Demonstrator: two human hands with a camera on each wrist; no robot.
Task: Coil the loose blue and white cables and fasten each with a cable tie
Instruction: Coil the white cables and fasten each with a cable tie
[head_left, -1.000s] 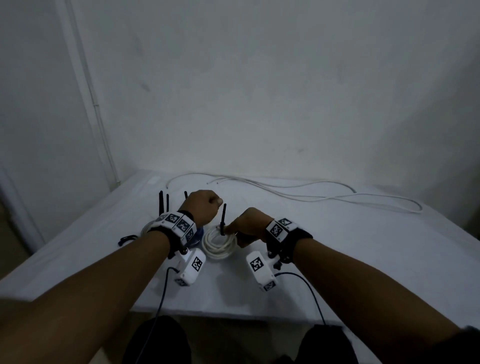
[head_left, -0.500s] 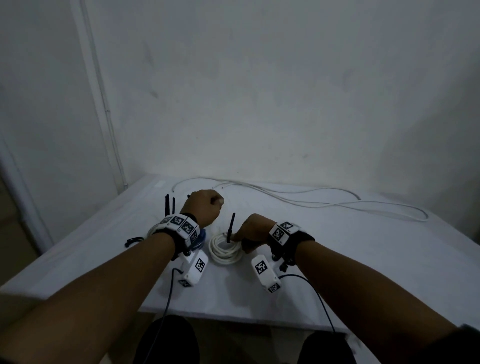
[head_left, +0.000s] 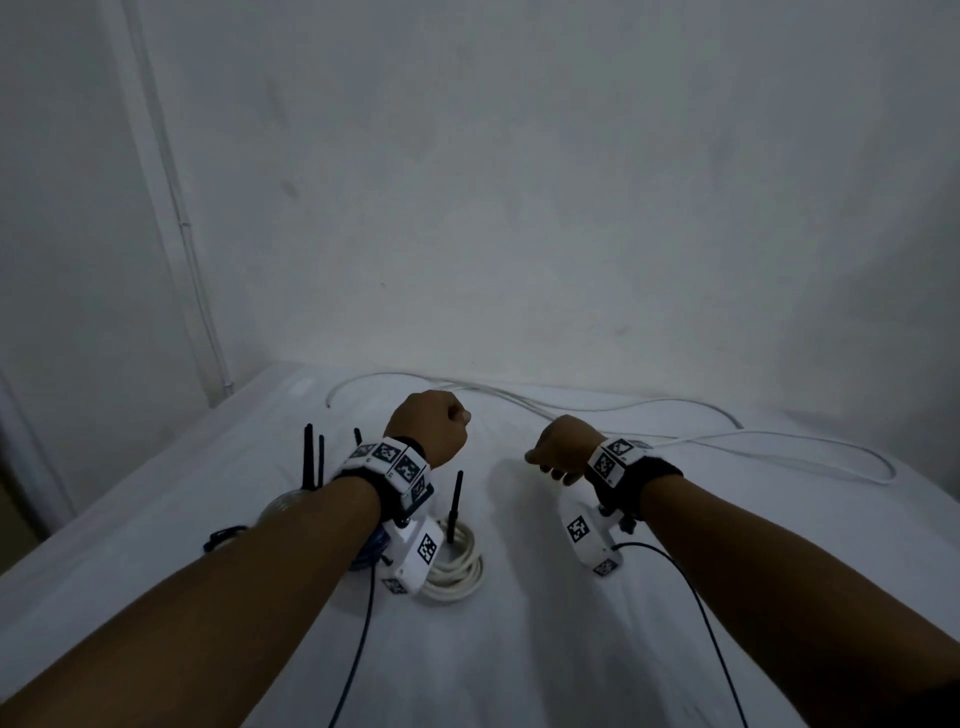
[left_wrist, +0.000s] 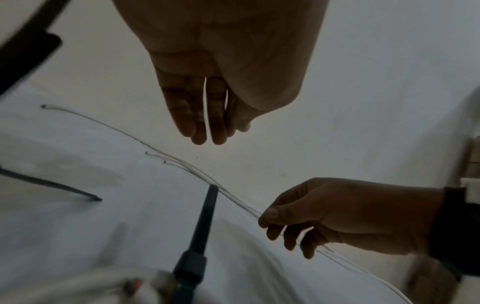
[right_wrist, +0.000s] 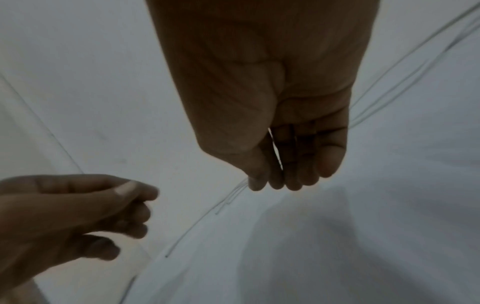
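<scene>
White cloth covers the bench (head_left: 519, 649) from its near edge to the wall, and we look down along both forearms. Nearest to us, behind and below the left grip (head_left: 431, 431), lies the coiled white cable (head_left: 457, 571), flat on the cloth. A black cable tie (head_left: 456, 499) is set on the coil's far rim, with its tail upright. Just to the left of that coil, largely hidden under the left wrist and its camera, we see part of the blue cable (head_left: 370, 551), also wound into a coil. Further left of that wrist, several spare black ties (head_left: 310, 457) point upward, and we cannot tell what holds them.

Beyond the two coils, both grips hang above the cloth, near each other but apart. The left grip is closed into a fist, the thumb pressed along the forefinger, and we see nothing inside it. The right grip (head_left: 563, 452), to the right of the left one, has its fingers loosely curled with gaps between them and its thumb forward. It holds nothing that we can make out.

Past the right grip, thin strands of a loose white cable (left_wrist: 240, 200) run across the cloth. In the left wrist view they pass behind the right grip's fingers, and we cannot tell whether fingers and strands touch. From there the cable trails off to the right in a long loop along the far side of the bench. Behind it rises a bare pale wall (head_left: 519, 208).
</scene>
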